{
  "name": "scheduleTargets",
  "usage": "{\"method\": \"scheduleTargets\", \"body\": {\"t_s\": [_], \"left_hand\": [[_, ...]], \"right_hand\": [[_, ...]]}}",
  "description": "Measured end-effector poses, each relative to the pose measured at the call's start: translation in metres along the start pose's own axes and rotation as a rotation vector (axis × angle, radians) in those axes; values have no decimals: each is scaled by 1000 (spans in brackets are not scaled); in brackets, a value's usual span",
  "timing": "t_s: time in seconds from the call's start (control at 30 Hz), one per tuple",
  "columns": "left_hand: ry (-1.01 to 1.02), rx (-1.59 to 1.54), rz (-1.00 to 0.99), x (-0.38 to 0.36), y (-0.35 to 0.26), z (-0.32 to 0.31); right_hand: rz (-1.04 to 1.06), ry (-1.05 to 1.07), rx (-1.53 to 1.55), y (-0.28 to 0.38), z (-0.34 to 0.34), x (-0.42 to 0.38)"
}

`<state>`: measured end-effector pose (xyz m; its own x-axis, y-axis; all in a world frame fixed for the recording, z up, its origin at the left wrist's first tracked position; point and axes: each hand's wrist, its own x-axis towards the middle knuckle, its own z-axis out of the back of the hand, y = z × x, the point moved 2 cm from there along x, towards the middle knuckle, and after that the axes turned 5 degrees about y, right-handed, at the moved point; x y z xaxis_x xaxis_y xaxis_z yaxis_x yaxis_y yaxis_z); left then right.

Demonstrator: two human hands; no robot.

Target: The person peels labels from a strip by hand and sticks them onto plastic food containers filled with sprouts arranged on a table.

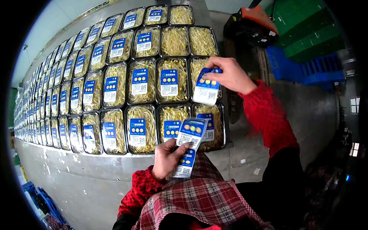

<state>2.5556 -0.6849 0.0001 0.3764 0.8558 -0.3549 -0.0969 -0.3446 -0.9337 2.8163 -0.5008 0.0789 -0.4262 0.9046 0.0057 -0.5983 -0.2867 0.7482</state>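
Observation:
My left hand (167, 158) grips a strip of labels (190, 138) printed in blue and white, close to the table's front edge. A single blue and white label (207, 89) is pinched at its top by my right hand (229, 73). This label overlaps a tray of bean sprouts (199, 65) in the right-hand column. Just below it, a labelled tray (210, 134) sits at the corner, partly covered by the strip. To the left, another tray (169, 81) bears a flat label in its middle.
Long rows of black sprout trays (115, 84) run away to the left on the metal table (115, 168), most labelled. A few at the far right, such as one tray (174, 41), show bare sprouts. Blue pallets (299, 71) and an orange-topped object (257, 19) stand beyond.

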Motion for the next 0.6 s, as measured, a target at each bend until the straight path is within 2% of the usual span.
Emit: {"method": "scheduleTargets", "body": {"t_s": [0.03, 0.1, 0.13, 0.2, 0.23, 0.3, 0.37, 0.43, 0.47, 0.5, 0.57, 0.6], "left_hand": [[-28, -74, -7, 7, -11, -1], [-27, 14, -73, 19, -4, 7], [-35, 16, -70, 27, -1, 10], [-67, 191, -282, 39, -7, 17], [-69, 158, -241, 43, -21, 20], [-86, 167, -248, 54, -19, 25], [-78, 151, -242, 61, -19, 29], [-105, 351, -331, 70, -36, 31], [-130, 455, -344, 71, -33, 34], [-172, 460, -430, 76, -39, 33], [-193, 702, -617, 88, -56, 40], [-125, 600, -639, 96, -60, 43]], "right_hand": [[-41, 24, -12, -35, -7, 15], [-12, 44, -183, -91, -31, 33], [-77, 70, -263, -97, -38, 35], [-200, 91, -486, -86, -41, 33], [-91, -47, -647, -76, -43, 25], [-91, -31, -219, -67, -47, 18], [-271, 368, 465, -32, -59, 7], [-167, 403, 472, -14, -77, -5], [-163, 336, 531, -10, -84, -6], [-160, 270, 590, -7, -88, -6], [-119, 235, 617, 1, -90, -6], [-108, 211, 552, 3, -89, -5]]}}
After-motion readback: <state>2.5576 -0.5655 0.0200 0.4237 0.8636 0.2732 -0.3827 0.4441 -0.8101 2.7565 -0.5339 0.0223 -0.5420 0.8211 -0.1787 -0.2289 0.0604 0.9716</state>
